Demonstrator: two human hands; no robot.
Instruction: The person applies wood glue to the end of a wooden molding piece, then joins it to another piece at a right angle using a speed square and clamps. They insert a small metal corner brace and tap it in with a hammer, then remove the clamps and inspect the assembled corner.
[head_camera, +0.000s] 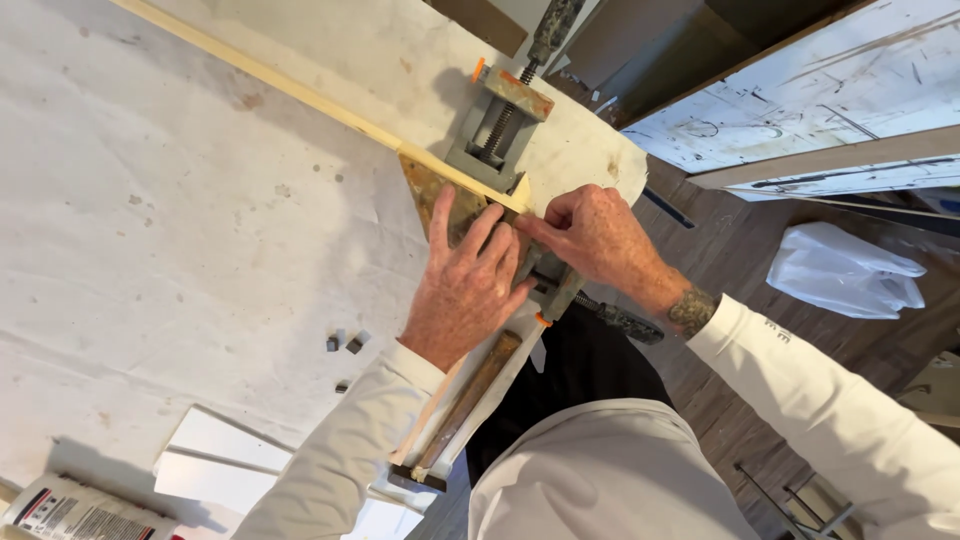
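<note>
Nearest to me I see my own white long sleeves and the pale shirt front. At the lower left corner lies a white squeeze tube with a printed label, flat on the stained white cloth-covered worktable; I cannot tell whether it is capped. Just beyond it sit 2 flat white trim offcuts, smooth and straight-edged, one overlapping the other. A hammer with a worn brown wooden handle lies at the table's edge beside my left forearm, its dark metal head toward me.

A little further off, 3 small dark grey metal bits lie loose on the cloth, close together.

My left hand is spread flat, fingers apart, pressing down on the rusty grey metal corner clamp and on the brownish triangular plate at its middle. My right hand meets it from the other side, fingertips pinched together at the corner, touching the end of the long pale wooden moulding strip; I cannot tell exactly what the fingertips grip. That strip sits in the clamp's jaw and runs away diagonally to the upper left across the table. The clamp has 2 threaded screws, each with an orange tip and a mottled handle.

Farthest, on the dark wood-plank floor, lie a crumpled white plastic bag and paint-marked white boards.
</note>
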